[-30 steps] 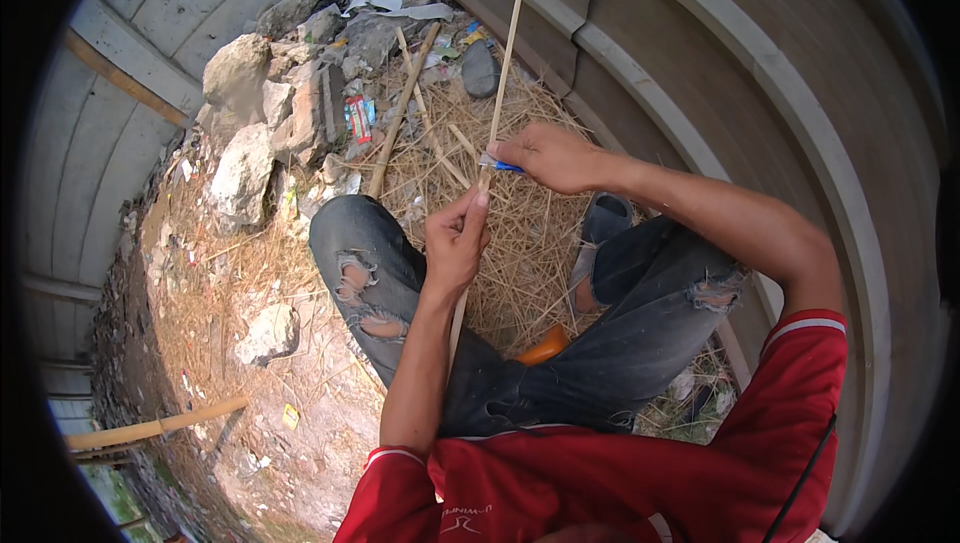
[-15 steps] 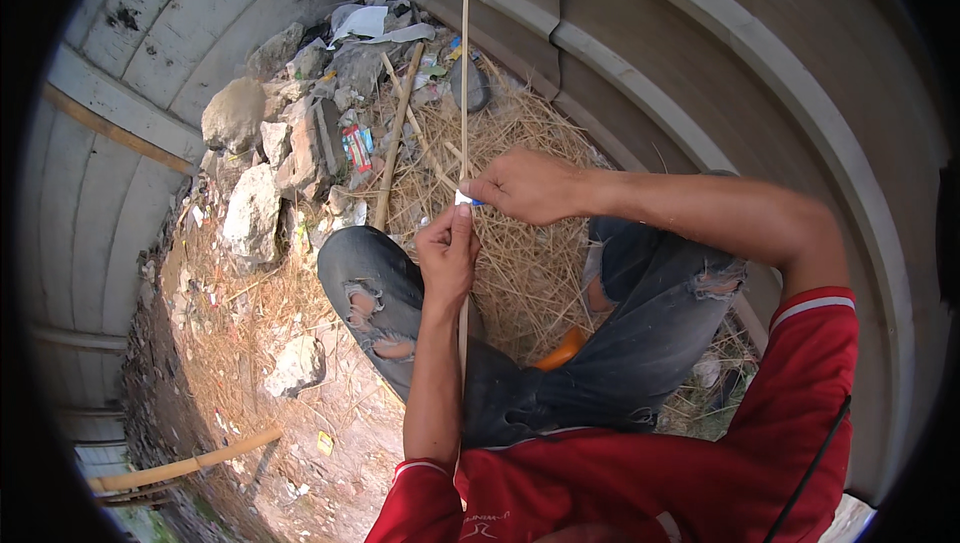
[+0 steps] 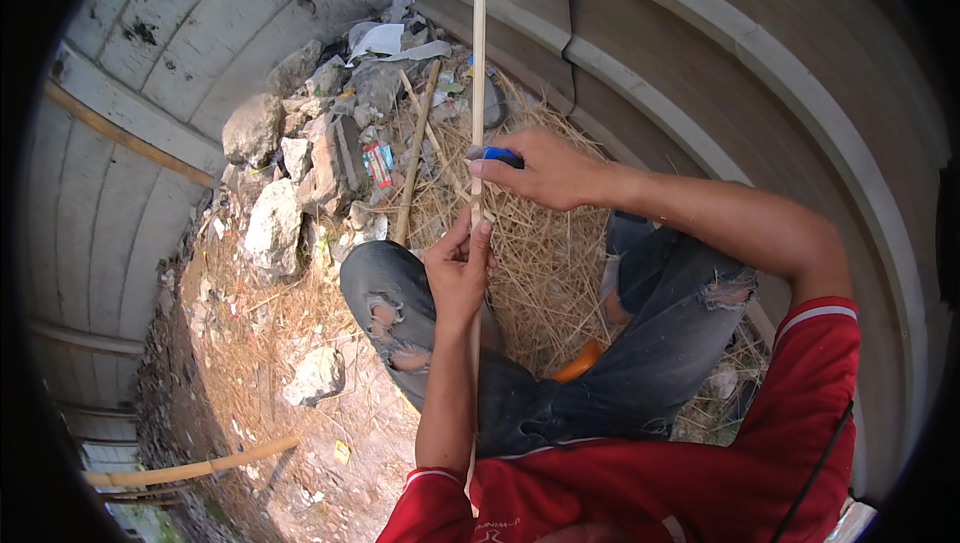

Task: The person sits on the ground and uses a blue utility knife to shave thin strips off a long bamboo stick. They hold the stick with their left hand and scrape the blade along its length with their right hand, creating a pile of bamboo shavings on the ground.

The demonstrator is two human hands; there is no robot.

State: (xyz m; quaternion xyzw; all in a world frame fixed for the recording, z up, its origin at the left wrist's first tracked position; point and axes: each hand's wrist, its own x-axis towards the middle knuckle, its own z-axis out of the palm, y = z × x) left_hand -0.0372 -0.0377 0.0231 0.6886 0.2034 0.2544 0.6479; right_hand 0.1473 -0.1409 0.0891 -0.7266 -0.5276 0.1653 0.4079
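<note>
A long pale bamboo strip (image 3: pixel 479 53) stands upright before me, running from above my hands down along my left forearm to my lap. My left hand (image 3: pixel 457 273) is closed around it, thumb and fingers pinching it near knee height. Just above, my right hand (image 3: pixel 555 171) grips a utility knife (image 3: pixel 501 156) with a blue and black handle. Its metal end lies against the strip, and my right thumb presses on the strip just below. Small curled shavings (image 3: pixel 487 215) cling to the strip between the two hands. The blade's edge is too small to make out.
Thin straw-coloured shavings (image 3: pixel 540 253) cover the ground between my legs, with an orange object (image 3: pixel 578 361) among them. Rocks (image 3: pixel 273 228) and litter lie to the left. Loose sticks (image 3: pixel 416 153) lie ahead. A corrugated wall (image 3: pixel 690 53) curves along the right.
My right hand and the knife have moved up the strip, away from my left hand. The strip has turned, showing a wider face. The view has shifted slightly.
</note>
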